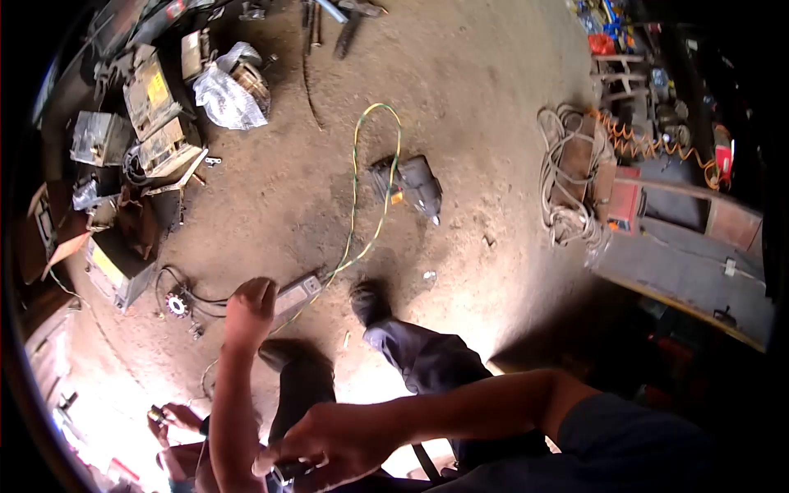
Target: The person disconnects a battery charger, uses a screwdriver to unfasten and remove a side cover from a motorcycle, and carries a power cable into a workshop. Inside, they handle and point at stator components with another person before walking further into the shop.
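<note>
My left hand (251, 311) is closed in a fist, with the forearm upright in view. It overlaps the near end of a grey socket strip (297, 296) on the floor; I cannot tell whether they touch or what the fingers hold. Lower down, my right hand (333, 440) is curled round a small dark object with a shiny edge (292, 472), mostly hidden by the fingers. A green-and-yellow cord (355, 177) loops up from beside the strip and across a black plastic case (421, 185).
At the lower left, another person's hands (174, 417) hold a small metal part. Old batteries (150, 94) and open boxes crowd the left. Coiled hose (565, 177), an orange spiral cord (629, 140) and a workbench (682, 267) stand right. My shoes (370, 302) are below the case.
</note>
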A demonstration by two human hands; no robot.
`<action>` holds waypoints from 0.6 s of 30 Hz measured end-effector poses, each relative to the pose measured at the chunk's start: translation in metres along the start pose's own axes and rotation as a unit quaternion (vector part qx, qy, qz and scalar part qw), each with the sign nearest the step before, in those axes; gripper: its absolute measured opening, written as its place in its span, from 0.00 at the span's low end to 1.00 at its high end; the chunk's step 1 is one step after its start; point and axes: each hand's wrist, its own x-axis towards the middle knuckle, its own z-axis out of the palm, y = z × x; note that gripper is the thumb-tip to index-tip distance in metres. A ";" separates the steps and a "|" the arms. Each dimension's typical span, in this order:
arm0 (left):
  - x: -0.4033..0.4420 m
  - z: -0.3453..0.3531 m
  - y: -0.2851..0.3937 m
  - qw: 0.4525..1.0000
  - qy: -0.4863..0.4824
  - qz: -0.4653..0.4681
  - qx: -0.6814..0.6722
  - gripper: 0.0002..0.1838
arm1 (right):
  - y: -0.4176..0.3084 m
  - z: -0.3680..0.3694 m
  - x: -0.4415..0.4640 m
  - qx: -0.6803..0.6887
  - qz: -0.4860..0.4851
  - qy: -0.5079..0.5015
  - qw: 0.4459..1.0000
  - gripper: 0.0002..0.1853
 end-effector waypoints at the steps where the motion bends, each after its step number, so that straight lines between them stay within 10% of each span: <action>1: 0.002 0.006 0.018 0.999 0.010 -0.039 0.001 0.06 | -0.015 -0.005 -0.011 0.042 0.048 -0.026 0.998 0.20; 5: -0.017 0.037 0.090 0.985 -0.039 -0.154 0.063 0.11 | -0.009 -0.005 -0.075 0.142 0.105 0.196 0.965 0.26; 10: -0.055 0.084 0.173 0.974 -0.145 -0.170 -0.038 0.14 | 0.005 -0.018 -0.198 0.397 0.092 0.467 0.785 0.12; 15: -0.039 0.113 0.224 0.970 -0.203 -0.135 0.020 0.19 | 0.084 -0.002 -0.361 0.676 -0.262 0.420 0.546 0.14; 18: -0.029 0.110 0.239 0.962 -0.236 -0.121 0.068 0.20 | 0.108 0.040 -0.433 0.623 -0.321 0.462 0.544 0.27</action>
